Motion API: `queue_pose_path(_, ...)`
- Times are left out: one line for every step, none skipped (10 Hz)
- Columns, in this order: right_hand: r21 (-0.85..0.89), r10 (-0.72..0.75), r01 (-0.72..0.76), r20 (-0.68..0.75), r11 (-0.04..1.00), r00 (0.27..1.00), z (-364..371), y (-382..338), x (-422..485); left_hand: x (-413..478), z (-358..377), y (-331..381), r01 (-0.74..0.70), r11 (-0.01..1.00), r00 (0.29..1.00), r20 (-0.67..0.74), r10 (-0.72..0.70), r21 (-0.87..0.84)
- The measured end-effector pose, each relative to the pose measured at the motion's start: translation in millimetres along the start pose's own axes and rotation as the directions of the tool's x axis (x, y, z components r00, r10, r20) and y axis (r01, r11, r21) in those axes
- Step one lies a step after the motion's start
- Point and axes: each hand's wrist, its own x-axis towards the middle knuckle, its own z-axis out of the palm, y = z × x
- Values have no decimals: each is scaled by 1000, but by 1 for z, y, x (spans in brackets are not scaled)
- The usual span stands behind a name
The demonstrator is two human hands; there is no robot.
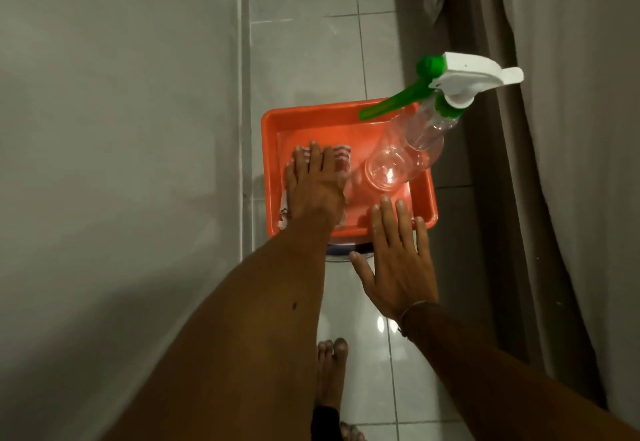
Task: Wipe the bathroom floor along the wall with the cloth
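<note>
A red-and-white striped cloth (pixel 100 157) lies in the left part of an orange plastic tray (pixel 424 198). My left hand (pixel 313 187) lies flat on the cloth with straight fingers and covers most of it. My right hand (pixel 398 260) hovers open at the tray's near rim, fingers spread and holding nothing. The white tiled floor (pixel 304 59) runs along the grey wall (pixel 114 111) on the left.
A clear spray bottle (pixel 405 149) with a green and white trigger head stands in the tray's right side. The tray sits on a dark round object (pixel 341 253). A grey curtain (pixel 561 163) hangs on the right. My bare foot (pixel 330 371) stands on the tiles below.
</note>
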Motion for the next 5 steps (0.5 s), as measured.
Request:
queue_pose_path(-10,-9,9,3,1000,1000,4,1,-2,-3,10,0,25,999,999,-35,-27,-41)
queue_pose_path(-16,-21,21,9,1000,1000,7,6,-3,-4,14,1,19,999,998,-64,-22,-46)
queue_pose_path(-29,-43,44,9,999,999,9,6,1,3,19,-3,21,998,998,-66,-24,-51)
queue_pose_path(-27,-37,38,36,999,999,10,9,2,2,16,-4,18,999,999,-43,-21,-52)
queue_pose_path(-17,-60,61,41,998,997,-5,8,-3,-15,6,-7,19,999,996,-86,-22,-34)
